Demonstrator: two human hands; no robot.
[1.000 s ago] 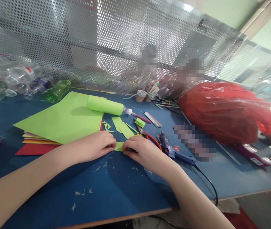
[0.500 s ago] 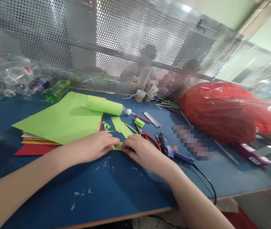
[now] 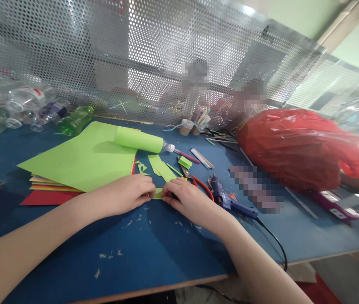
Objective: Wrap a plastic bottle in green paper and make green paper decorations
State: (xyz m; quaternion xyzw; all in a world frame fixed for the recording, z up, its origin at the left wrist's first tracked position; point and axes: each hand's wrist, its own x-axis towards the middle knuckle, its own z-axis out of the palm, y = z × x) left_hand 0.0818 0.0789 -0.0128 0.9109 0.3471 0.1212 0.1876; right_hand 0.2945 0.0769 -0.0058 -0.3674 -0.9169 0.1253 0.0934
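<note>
A small green paper strip (image 3: 158,194) lies between my two hands, low over the blue table (image 3: 154,253). My left hand (image 3: 131,192) pinches its left end, and my right hand (image 3: 184,196) pinches the right end; the fingertips cover both ends. Just beyond are green paper offcuts (image 3: 162,168) and a small folded green piece (image 3: 184,162). Scissors with red handles (image 3: 203,185) lie beside my right hand, partly hidden by it. Behind my left hand is a stack of coloured paper with a green sheet (image 3: 84,156) on top. A bottle wrapped in green paper (image 3: 139,139) rests on that stack.
A blue glue gun (image 3: 230,198) with a black cable lies to the right. Plastic bottles (image 3: 24,101) crowd the back left. A red plastic bag (image 3: 293,143) fills the back right. Cups of sticks (image 3: 192,126) stand before a perforated metal screen (image 3: 157,55), with people behind it.
My left fingers have come down and closed more tightly on the strip's left end. My right hand has hardly moved.
</note>
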